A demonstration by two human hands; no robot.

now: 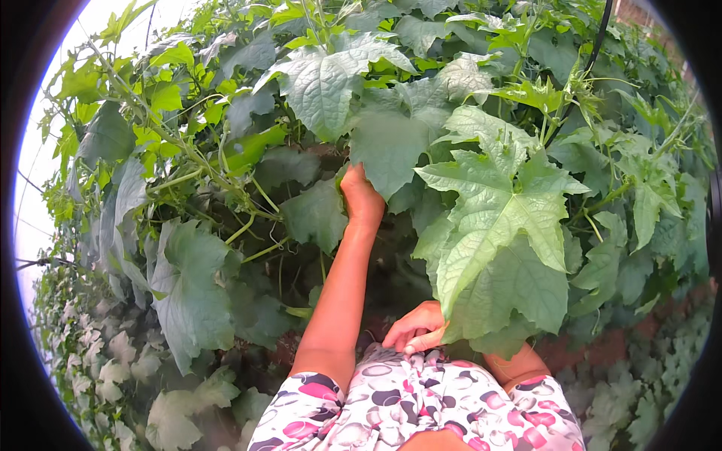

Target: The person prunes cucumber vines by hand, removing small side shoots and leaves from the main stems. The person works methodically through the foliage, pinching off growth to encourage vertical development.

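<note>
My left hand [362, 197] reaches up into a dense climbing vine, apparently a gourd. Its fingers are lost among the foliage, so whatever they touch is hidden. A broad green leaf [389, 146] hangs over that hand's right side, and a darker leaf [318, 214] lies just left of the wrist. Low in front of my body is my right hand [418, 328], with fingers bent and thumb extended; I see no object in it. A large, pale, lobed leaf [505, 200] spreads above it, and an overlapping leaf [507, 287] covers part of the right wrist and forearm.
Thick stems [175, 144] and tendrils cross the left side. A dark hose or cable [598, 45] runs down through the leaves at upper right. Shaded lower leaves [175, 417] and reddish soil [598, 349] lie below. Bright light comes through pale sheeting [34, 141] at the left.
</note>
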